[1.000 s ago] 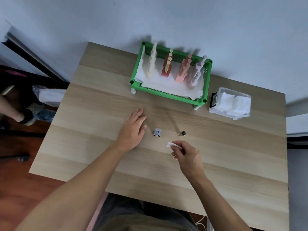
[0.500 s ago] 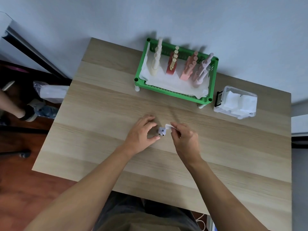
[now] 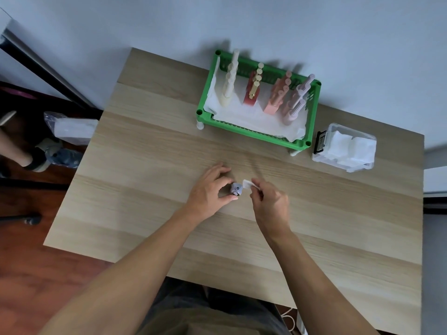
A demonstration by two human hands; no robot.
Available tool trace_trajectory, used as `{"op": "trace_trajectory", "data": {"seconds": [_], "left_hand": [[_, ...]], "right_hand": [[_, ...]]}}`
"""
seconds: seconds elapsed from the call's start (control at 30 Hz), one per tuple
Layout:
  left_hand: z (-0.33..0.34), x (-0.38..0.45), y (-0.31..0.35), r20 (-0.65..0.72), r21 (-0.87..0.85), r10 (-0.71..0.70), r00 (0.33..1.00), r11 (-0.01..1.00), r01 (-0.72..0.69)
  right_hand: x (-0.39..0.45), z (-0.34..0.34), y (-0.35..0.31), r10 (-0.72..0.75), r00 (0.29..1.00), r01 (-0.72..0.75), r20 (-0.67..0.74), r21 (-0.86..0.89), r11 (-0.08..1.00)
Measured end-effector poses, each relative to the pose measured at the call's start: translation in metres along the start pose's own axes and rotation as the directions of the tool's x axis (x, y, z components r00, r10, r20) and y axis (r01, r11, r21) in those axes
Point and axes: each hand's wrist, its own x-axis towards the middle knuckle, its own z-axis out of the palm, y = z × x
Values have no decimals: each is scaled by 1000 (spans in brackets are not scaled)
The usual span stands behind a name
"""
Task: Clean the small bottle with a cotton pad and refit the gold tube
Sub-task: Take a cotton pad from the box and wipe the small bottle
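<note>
Small bottle (image 3: 236, 189) mid-tabletop (image 3: 145, 180), between my hands.
My left hand (image 3: 208, 191) has fingers clamped round the bottle; my right hand (image 3: 268, 201) pinches a cotton pad (image 3: 248, 184) against its top. Green rack (image 3: 312, 112) and clear box (image 3: 344, 147) sit well behind.

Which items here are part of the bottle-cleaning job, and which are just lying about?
In the job:
small bottle, held in the left hand grip
cotton pad, pinched by the right hand

Lying about:
green rack of bottles
clear box of pads
</note>
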Motion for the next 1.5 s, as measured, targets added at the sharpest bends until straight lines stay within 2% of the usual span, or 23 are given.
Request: {"op": "trace_trajectory", "data": {"seconds": [0.27,0.43,0.6,0.73,0.87,1.03,1.2,1.37,1.5], "left_hand": [[-4,-1,0,5,9,3,1000,1000,-3],[-10,-6,11,-46,-26,-21,999,999,20],[-29,-14,28,20,-99,-87,996,991,88],[-41,-21,44,-57,-189,-136,989,974,123],[-49,-29,59,-123,-205,-160,979,970,133],[-63,-35,74,-120,-243,-138,983,964,105],[-75,-39,80,-78,-313,-100,992,947,71],[-90,-41,77,-78,-345,-20,997,939,-8],[-103,-47,73,-66,-387,-12,998,922,-14]], "right_hand": [[-8,-3,-2,3,1000,-3,-10,2,1000],[-11,-12,-2,-27,998,29,-59,28,999],[-14,-26,-6,-127,988,128,-84,-1,992],[-16,-41,-10,-164,982,163,-95,-22,986],[-20,-53,-20,-176,978,179,-109,17,984],[-30,-66,-33,-186,976,194,-113,66,979],[-41,-72,-42,-231,963,236,-136,21,972],[-48,-75,-55,-308,926,298,-218,-76,951],[-54,-75,-67,-350,899,330,-262,-117,937]]}}
